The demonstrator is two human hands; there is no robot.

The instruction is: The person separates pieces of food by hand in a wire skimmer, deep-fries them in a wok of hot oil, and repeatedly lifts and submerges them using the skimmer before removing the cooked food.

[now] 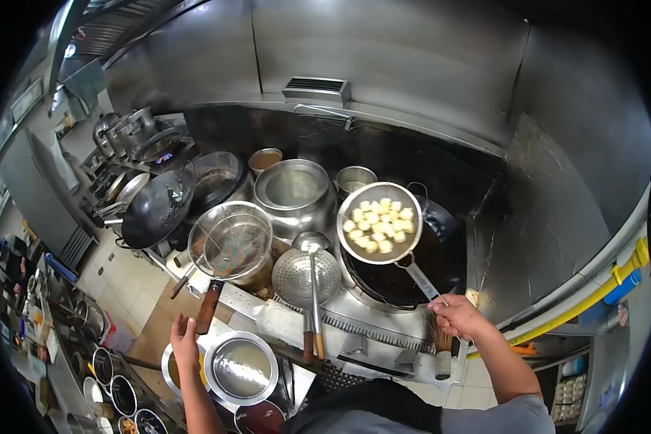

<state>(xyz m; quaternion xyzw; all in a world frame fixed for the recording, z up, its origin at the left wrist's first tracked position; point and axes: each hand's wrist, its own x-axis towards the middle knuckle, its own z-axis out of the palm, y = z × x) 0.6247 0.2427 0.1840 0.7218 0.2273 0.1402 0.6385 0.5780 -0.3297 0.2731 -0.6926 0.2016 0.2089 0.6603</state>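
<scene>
My right hand (456, 316) is wrapped round the metal handle of a round strainer (414, 253). Pale cubes (378, 226), perhaps tofu, lie in its bowl, which is held above a large black wok (390, 281) with dark liquid. At lower left, my left hand (185, 338) is raised with nothing in it, fingers apart. Closest to it is the wooden handle (210, 307) of a mesh strainer (231, 239) resting over a pot. Between the hands lie a perforated skimmer (296, 278) and a ladle (312, 275), handles toward me.
A big metal pot (291, 186) and a smaller pot (356, 178) stand behind the skimmer. Another black wok (157, 210) is at left. Below my left hand's level are a bowl of clear liquid (240, 367) and one of dark red sauce (259, 419). A bamboo brush (443, 354) hangs near my right hand.
</scene>
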